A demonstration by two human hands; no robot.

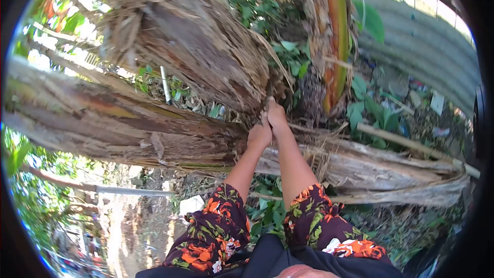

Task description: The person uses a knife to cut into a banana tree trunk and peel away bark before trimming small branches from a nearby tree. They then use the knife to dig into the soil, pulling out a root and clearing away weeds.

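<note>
Neither of my hands shows in the head view. A small patch of skin (306, 272) at the bottom edge is too cut off to name. Below my black shirt (267, 257) and floral shorts (216, 226) are my bare legs. My left foot (260, 135) and right foot (277, 114) are close together where several banana trunks meet. One thick brown trunk (190, 36) slants to the upper left, and another trunk (103, 118) stretches left. A pale, dry stalk (375, 167) extends right behind my legs.
A trunk with a green and reddish edge (334, 41) rises beyond my feet. Corrugated sheeting (422, 41) borders the upper right. A pole (411, 146) lies on the right, a grey pipe (134, 192) on the left. Leaves and litter cover the ground, with a white piece (191, 205) near my left leg.
</note>
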